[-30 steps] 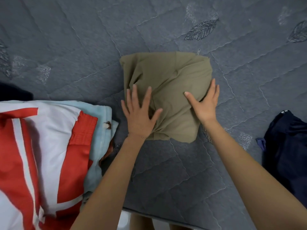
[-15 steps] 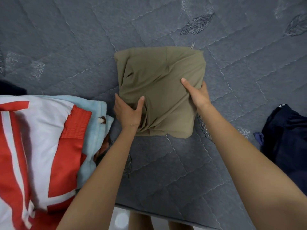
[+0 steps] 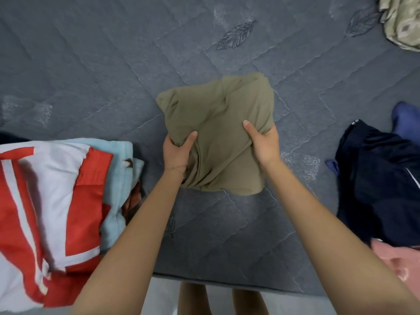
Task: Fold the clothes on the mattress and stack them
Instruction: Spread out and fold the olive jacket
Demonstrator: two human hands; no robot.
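Both grips clenched on folded olive garment (image 3: 218, 133) at frame centre: left hand (image 3: 176, 153), right hand (image 3: 264, 145). Next, likely: carry onto red-white stack (image 3: 45, 201), lower left.

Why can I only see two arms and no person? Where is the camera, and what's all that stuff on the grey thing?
No machine here. The camera sits on a person's head and looks down, so you see only their arms and, at the bottom, their legs. That is the only view. The grey quilted thing is a mattress. The left hand and the right hand each grip one side of a folded olive garment, thumbs on top, fingers tucked under. On the person's left, a red and white garment lies on a light blue garment. On the right is a heap of dark navy clothes with a pink cloth near it. A patterned beige cloth peeks in at the far right corner.
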